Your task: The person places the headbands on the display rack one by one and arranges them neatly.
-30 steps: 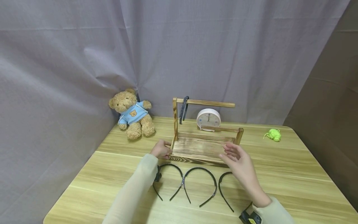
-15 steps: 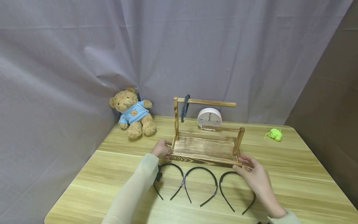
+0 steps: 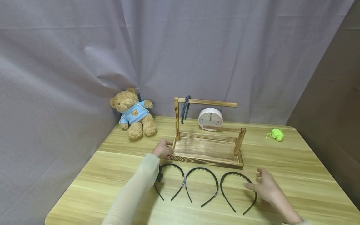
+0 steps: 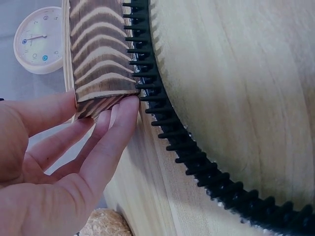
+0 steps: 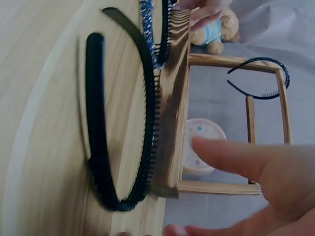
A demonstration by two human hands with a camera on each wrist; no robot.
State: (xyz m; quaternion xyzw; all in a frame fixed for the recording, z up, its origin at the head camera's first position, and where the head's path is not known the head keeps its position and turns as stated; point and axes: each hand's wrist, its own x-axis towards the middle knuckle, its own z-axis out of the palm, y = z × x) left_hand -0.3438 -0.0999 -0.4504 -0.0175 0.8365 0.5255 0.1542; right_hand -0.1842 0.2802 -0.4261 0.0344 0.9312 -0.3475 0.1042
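Observation:
My left hand (image 3: 163, 149) pinches the front left corner of a wooden rack (image 3: 208, 162); in the left wrist view the thumb (image 4: 54, 110) and fingers meet the banded end of its base (image 4: 101, 54). One black headband (image 3: 184, 109) hangs from the rack's taller bar, near the left post. In front of the rack lie three more toothed headbands, the left one (image 3: 172, 165) partly behind my sleeve, the middle one (image 3: 202, 169) and the right one (image 3: 234, 173). Beside the right headband my right hand (image 3: 266, 187) hovers with fingers spread, holding nothing.
A white round clock (image 3: 210, 118) stands behind the rack. The teddy bear (image 3: 133, 114) in a blue top sits at the back left. Bright green yarn (image 3: 276, 135) lies at the back right. Grey cloth (image 3: 211, 47) rises behind the table.
My right hand has moved from over the rack's right end to its front right corner, then away toward the right headband. My left hand stays at the rack's corner. The hanging headband has swung slightly.

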